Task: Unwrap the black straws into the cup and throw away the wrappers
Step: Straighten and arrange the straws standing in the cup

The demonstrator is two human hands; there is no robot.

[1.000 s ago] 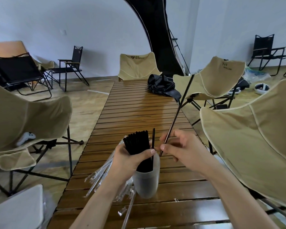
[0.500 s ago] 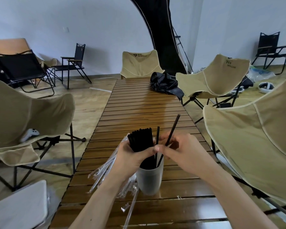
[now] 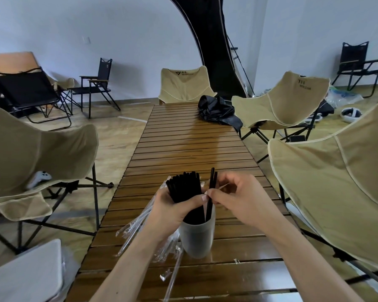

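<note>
A frosted cup (image 3: 196,238) stands on the wooden slat table (image 3: 190,147) near its front edge. A thick bundle of black straws (image 3: 183,188) stands in it, and my left hand (image 3: 172,210) grips that bundle just above the rim. Two single black straws (image 3: 212,188) stand beside the bundle at the cup's right side. My right hand (image 3: 242,197) pinches them at mid-height with thumb and fingers. Clear empty wrappers (image 3: 138,225) lie under and left of my left hand.
More wrapper scraps (image 3: 172,271) lie on the table in front of the cup. A black bag (image 3: 218,112) sits at the table's far right. Beige camp chairs stand on both sides (image 3: 42,153) (image 3: 336,171), and a white lidded bin (image 3: 31,271) sits at lower left.
My right hand has lowered the long black straw down into the cup until it stands next to the other single straw. My left hand has kept its hold on the bundle.
</note>
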